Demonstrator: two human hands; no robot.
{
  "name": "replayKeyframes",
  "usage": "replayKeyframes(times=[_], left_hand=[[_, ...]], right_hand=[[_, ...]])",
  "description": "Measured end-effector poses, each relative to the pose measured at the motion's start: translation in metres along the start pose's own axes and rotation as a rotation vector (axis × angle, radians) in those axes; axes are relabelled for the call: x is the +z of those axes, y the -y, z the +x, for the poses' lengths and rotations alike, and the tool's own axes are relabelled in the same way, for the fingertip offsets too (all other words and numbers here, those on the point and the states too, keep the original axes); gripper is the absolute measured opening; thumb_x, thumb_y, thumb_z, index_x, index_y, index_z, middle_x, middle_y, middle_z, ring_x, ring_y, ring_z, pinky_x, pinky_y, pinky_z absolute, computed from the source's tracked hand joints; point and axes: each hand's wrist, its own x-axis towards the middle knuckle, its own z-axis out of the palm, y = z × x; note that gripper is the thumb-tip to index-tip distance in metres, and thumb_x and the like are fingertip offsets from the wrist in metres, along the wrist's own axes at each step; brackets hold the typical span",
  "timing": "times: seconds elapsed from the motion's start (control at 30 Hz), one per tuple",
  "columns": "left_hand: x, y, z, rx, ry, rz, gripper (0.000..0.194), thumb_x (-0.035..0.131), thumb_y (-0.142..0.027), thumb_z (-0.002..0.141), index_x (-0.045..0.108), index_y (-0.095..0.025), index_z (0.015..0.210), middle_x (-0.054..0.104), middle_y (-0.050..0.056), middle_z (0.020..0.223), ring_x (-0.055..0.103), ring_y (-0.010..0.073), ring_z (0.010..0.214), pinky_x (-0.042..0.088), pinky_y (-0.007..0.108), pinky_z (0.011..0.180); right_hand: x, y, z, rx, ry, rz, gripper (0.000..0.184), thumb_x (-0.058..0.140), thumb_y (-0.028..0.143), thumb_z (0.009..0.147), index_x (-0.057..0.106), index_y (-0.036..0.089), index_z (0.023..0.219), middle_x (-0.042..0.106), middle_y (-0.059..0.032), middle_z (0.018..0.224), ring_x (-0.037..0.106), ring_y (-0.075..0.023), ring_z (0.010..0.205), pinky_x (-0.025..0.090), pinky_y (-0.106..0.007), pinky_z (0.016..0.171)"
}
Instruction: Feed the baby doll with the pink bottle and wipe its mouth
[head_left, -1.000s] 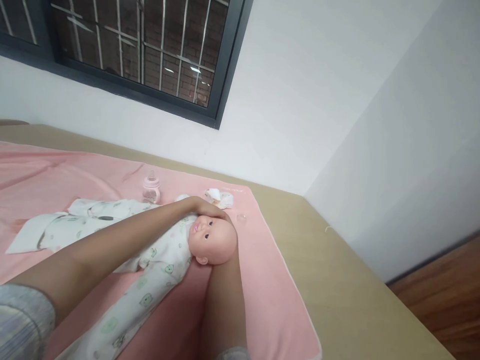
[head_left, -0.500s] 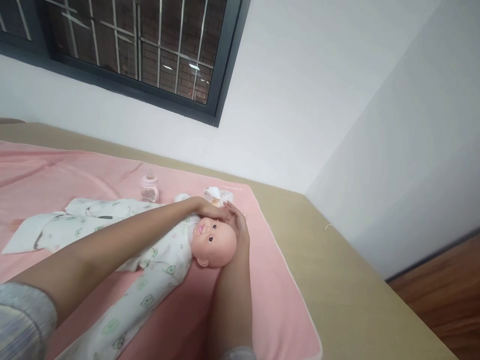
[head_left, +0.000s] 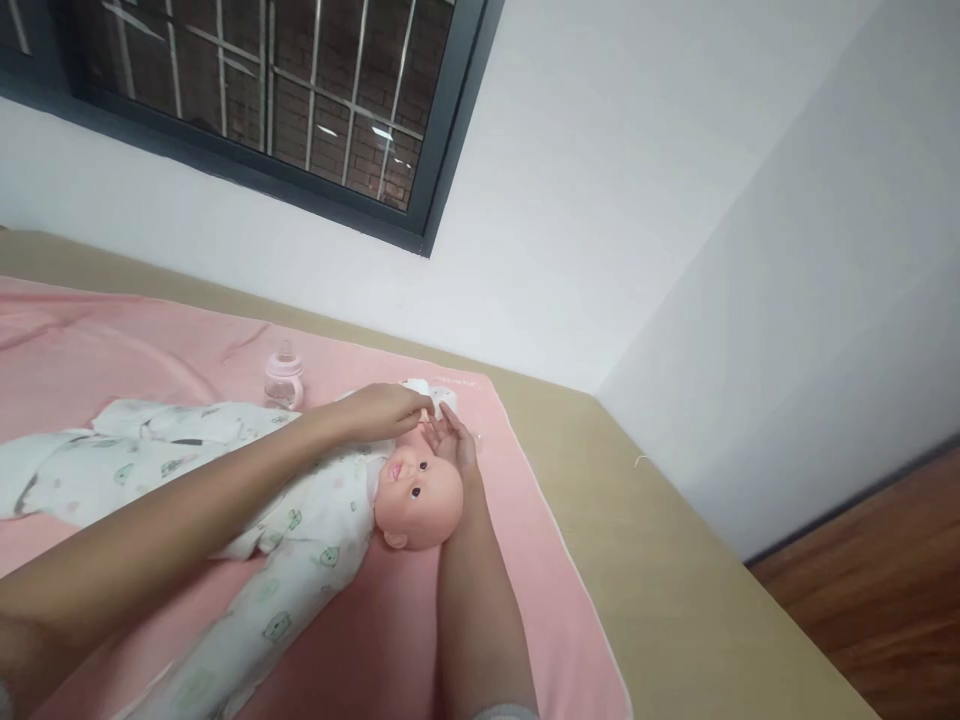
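A baby doll (head_left: 420, 500) in a white printed outfit (head_left: 300, 520) lies on its back on a pink blanket (head_left: 555, 590), its head to the right. My left hand (head_left: 386, 412) reaches over the doll's upper body, fingers bent together above its far shoulder; what lies in them is hidden. Just beyond the doll's head is my right hand (head_left: 454, 440), palm up with the fingers spread. The right forearm runs alongside the head. A crumpled white cloth piece (head_left: 444, 398) shows behind the two hands, partly covered by them.
A pink baby bottle (head_left: 283, 378) stands upright on the blanket past the doll's body. The blanket covers part of a tan surface (head_left: 637, 560) that meets a white wall (head_left: 540, 250). Above is a dark-framed window (head_left: 427, 200) with bars. Brown wood (head_left: 885, 590) lies at the lower right.
My left hand has drawn back to the left, and its fingers have come apart from the right hand's. The right fingers have spread. The view has shifted slightly.
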Motion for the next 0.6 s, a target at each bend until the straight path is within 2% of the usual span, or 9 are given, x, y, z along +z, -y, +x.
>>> replayKeyframes(times=[0.07,0.17,0.3,0.43,0.6], left_hand=[[-0.006,0.006,-0.018,-0.040,-0.107,0.090,0.041,0.032,-0.024,0.085,0.062,-0.019,0.113,0.066,0.009,0.115,0.060,0.0283,0.099,0.044,0.035,0.080],[-0.014,0.016,-0.037,-0.102,-0.176,0.146,0.041,0.031,-0.029,0.088,0.062,-0.020,0.114,0.067,0.007,0.116,0.061,0.0274,0.101,0.045,0.033,0.080],[-0.020,0.027,-0.046,-0.128,-0.213,0.103,0.042,0.031,-0.032,0.089,0.062,-0.020,0.115,0.066,0.005,0.119,0.061,0.0264,0.105,0.044,0.033,0.084],[-0.025,0.032,-0.050,-0.137,-0.213,0.071,0.041,0.032,-0.034,0.090,0.063,-0.022,0.113,0.067,0.004,0.116,0.062,0.0253,0.101,0.045,0.031,0.080],[-0.031,0.034,-0.056,-0.151,-0.227,0.017,0.040,0.032,-0.035,0.090,0.062,-0.022,0.114,0.067,0.004,0.115,0.063,0.0249,0.098,0.045,0.031,0.080]], right_hand=[[0.005,-0.001,-0.001,0.013,0.018,-0.010,0.035,0.064,0.037,0.074,0.061,0.020,0.104,0.068,-0.0070,0.104,0.060,-0.0176,0.108,0.051,-0.033,0.092],[0.011,-0.002,-0.001,0.018,0.043,-0.040,0.033,0.063,0.035,0.075,0.061,0.020,0.104,0.068,-0.0077,0.105,0.059,-0.0185,0.110,0.050,-0.034,0.092],[0.013,-0.003,0.002,0.030,0.030,-0.049,0.031,0.065,0.033,0.075,0.062,0.019,0.103,0.068,-0.0072,0.105,0.059,-0.0190,0.110,0.050,-0.034,0.092],[0.010,-0.002,0.006,0.065,0.015,-0.035,0.032,0.065,0.029,0.073,0.063,0.019,0.104,0.068,-0.0071,0.104,0.060,-0.0185,0.107,0.050,-0.034,0.093],[0.010,0.008,0.005,0.072,0.017,-0.006,0.032,0.066,0.025,0.073,0.066,0.019,0.104,0.068,-0.0044,0.096,0.062,-0.0131,0.096,0.049,-0.025,0.090]])
